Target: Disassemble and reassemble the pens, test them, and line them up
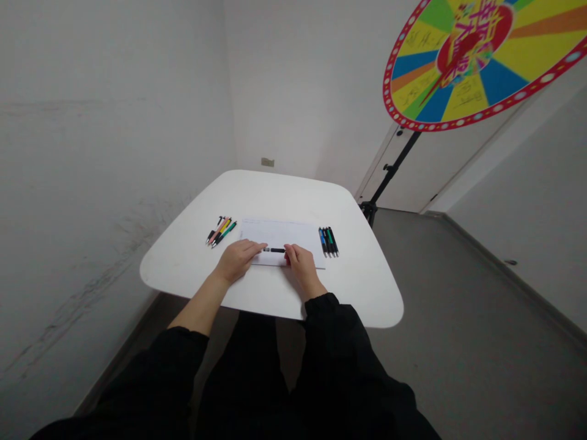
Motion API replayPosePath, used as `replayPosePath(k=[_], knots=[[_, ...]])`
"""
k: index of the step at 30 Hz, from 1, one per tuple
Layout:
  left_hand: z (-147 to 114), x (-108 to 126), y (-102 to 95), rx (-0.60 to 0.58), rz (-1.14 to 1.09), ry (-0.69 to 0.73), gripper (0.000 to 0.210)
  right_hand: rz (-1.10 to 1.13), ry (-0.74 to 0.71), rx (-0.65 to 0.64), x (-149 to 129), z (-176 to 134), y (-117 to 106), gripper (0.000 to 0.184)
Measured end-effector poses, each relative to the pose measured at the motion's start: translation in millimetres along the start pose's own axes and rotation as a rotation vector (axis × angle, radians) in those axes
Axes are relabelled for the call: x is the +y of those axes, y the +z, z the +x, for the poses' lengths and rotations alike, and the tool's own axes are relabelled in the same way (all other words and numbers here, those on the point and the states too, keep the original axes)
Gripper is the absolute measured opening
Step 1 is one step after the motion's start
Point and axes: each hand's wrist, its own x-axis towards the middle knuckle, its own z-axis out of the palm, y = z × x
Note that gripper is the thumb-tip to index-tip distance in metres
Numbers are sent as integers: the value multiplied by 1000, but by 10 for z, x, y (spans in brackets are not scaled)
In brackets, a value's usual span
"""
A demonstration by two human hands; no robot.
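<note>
A black pen (pixel 276 250) with a pale section near its left end lies level between my two hands, above the white paper (pixel 284 231). The fingertips of my left hand (pixel 238 259) are pressed together at the pen's left end. My right hand (pixel 300 263) is closed around its right end, which the fingers hide. To the left of the paper lies a loose group of pens with pink, yellow and green barrels (pixel 223 231). Right of the paper, several dark pens with blue and green parts (pixel 329 242) lie side by side.
Everything rests on a white table (pixel 293 189) with rounded corners. Small black pieces (pixel 221 220) lie beside the left pens. Walls stand to the left and behind. A colourful prize wheel (pixel 477 61) on a black stand (pixel 395 166) rises at the back right.
</note>
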Motion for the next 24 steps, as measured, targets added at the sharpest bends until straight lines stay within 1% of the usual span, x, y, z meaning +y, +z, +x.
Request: replayPosePath(k=[5, 8, 10, 13, 16, 20, 24], knots=[[-6, -4, 4, 15, 10, 35, 37, -14, 34, 4, -1, -1, 0, 53], [-8, -3, 2, 25, 18, 47, 37, 12, 59, 1, -21, -1, 1, 53], [-7, -2, 3, 32, 21, 49, 36, 80, 76, 24, -41, -3, 7, 46], [-7, -6, 10, 30, 22, 34, 35, 246, 119, 58, -60, -5, 27, 32], [-11, -24, 22, 30, 13, -6, 36, 357, 123, 51, -54, 1, 49, 28], [-21, -56, 32, 47, -7, -55, 38, 370, 96, 22, -31, 15, 55, 28], [-26, -71, 37, 44, -20, -59, 37, 345, 81, 18, -9, 18, 55, 24]])
